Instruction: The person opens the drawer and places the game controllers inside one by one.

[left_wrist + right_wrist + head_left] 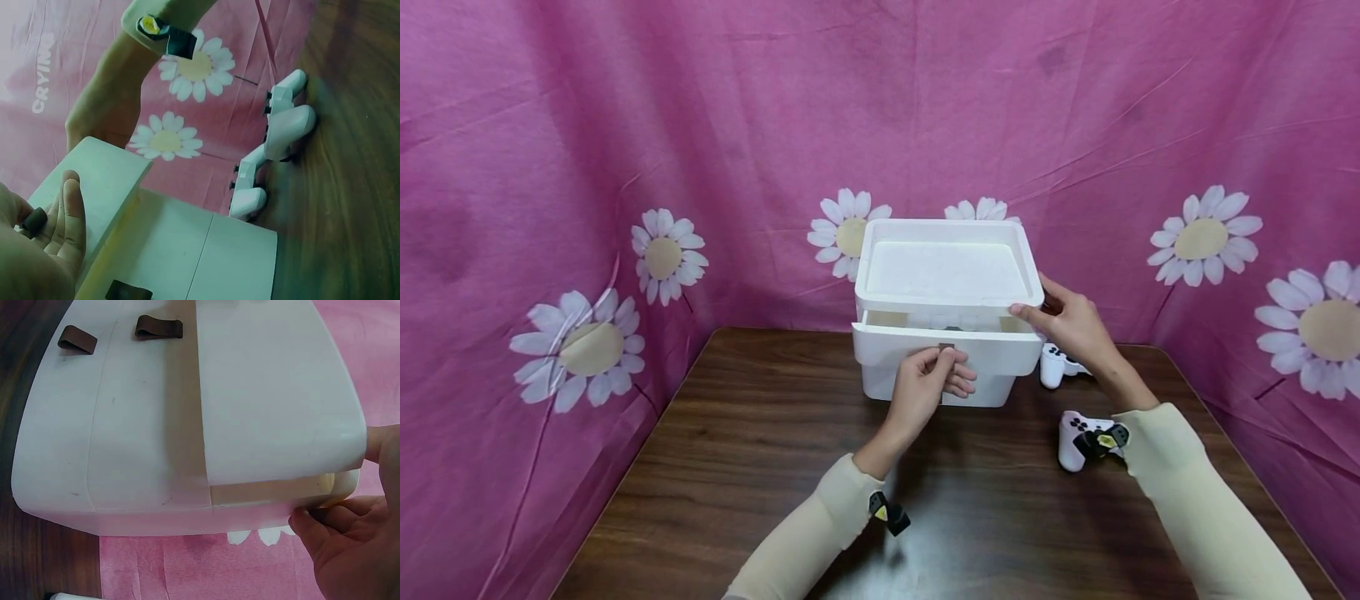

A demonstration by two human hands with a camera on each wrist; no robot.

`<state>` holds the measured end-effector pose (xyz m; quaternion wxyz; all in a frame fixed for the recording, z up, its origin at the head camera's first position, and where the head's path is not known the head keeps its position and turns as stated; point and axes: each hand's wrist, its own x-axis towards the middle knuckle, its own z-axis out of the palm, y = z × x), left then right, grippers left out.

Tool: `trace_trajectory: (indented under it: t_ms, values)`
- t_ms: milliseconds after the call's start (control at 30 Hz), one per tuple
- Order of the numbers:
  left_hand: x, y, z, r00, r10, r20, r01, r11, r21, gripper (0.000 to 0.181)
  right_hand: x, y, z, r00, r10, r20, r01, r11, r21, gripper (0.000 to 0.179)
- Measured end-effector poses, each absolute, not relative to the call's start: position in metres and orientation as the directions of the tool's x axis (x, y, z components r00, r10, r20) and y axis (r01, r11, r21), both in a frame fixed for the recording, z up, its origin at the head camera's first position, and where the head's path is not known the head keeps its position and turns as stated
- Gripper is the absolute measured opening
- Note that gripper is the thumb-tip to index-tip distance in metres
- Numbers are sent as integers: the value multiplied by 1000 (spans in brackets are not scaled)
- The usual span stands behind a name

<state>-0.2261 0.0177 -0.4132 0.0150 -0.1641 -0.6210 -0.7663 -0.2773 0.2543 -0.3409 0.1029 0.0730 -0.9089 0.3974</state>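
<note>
A white plastic drawer unit (947, 271) with a recessed top stands at the back of the wooden table. Its top drawer (887, 348) sticks out toward me, leaving a gap behind its front where a few clear and dark items show. My left hand (928, 379) pinches the small brown pull tab (34, 222) on this drawer between thumb and forefinger, the other fingers loosely bent. At the unit's upper right corner my right hand (1071, 325) grips the edge, thumb at the front. In the right wrist view, lower drawer fronts (137, 419) carry brown tabs (159, 328).
Two white game controllers lie right of the unit: one controller (1052, 367) beside it, the other controller (1071, 442) nearer, partly behind my right wrist camera. A pink curtain (760, 125) with daisies hangs behind the wooden table (760, 467).
</note>
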Motion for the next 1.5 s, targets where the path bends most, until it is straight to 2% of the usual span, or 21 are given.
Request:
trace_trajectory:
  t_ms: [733,1067,1233,1500]
  values:
    - [-263,27,-412,-956,117,270,242,-211,947,36,-277,254,-339,-975,-59,216,-199,668,-717,87]
    - [-269,26,-411,-970,132,203,177,-187,966,34,-276,254,-340,-974,-55,222,-200,671,-714,87]
    - [-269,22,-412,-966,156,208,181,-169,969,37,-276,254,-341,-972,-48,228,-200,672,-713,87]
    - [-264,-6,-408,-965,168,201,192,-68,979,30,-277,254,-342,-971,-43,237,-204,674,-711,88]
